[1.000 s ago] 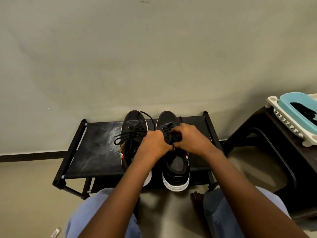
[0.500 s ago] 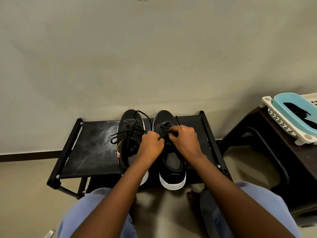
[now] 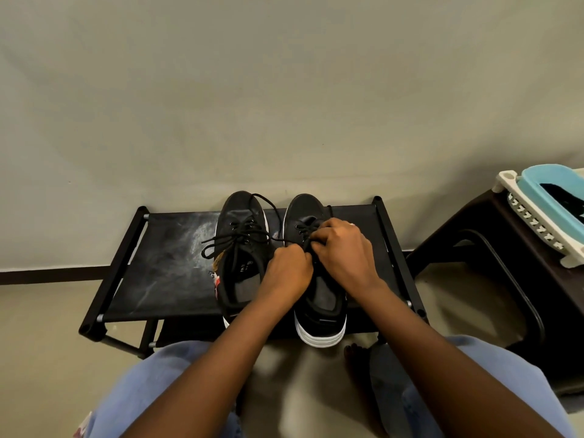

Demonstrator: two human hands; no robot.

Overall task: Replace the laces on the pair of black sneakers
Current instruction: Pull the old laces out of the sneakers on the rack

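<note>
arms [image 3: 202,374] bare – no sleeves | trousers [image 3: 151,390] light blue | foot [image 3: 355,358] bare

Your rack [image 3: 164,273] stands against the wall [image 3: 284,90], straight ahead of your knees. Two sneakers sit side by side on its top shelf, toes to the wall: left sneaker [image 3: 240,248] near the shelf's middle, right sneaker [image 3: 319,298] just beside it, heels over the near edge. Left sneaker's lace [image 3: 234,240] lies across its top, one end trailing toward the right sneaker. Your left hand [image 3: 289,273] and right hand [image 3: 344,251] meet over the right sneaker, touching, both on its lace [image 3: 305,230]. Stool [image 3: 505,279] stands right of the rack; a basket [image 3: 537,213] rests on it.
</note>
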